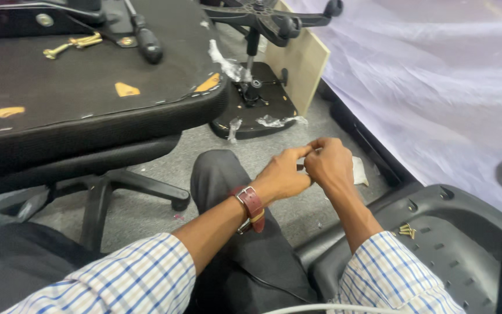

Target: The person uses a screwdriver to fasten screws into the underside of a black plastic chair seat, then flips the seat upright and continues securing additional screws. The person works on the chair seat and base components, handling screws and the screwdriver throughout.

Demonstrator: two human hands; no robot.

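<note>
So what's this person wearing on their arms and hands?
Both hands are bare, no gloves. The left hand has a watch at the wrist on a reddish-brown leather strap with a metal buckle. The right hand wears nothing visible. Both arms carry rolled-up shirt sleeves, white with a blue and tan check.

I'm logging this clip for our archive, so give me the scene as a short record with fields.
setting: grey carpet floor, office chair parts around
left hand: left hand meets the right, fingertips pinched together
right hand: right hand pinching something too small to tell
wrist: brown strap watch
nearby: black plastic shell with brass screws
upper left: upturned seat, screwdriver
</note>
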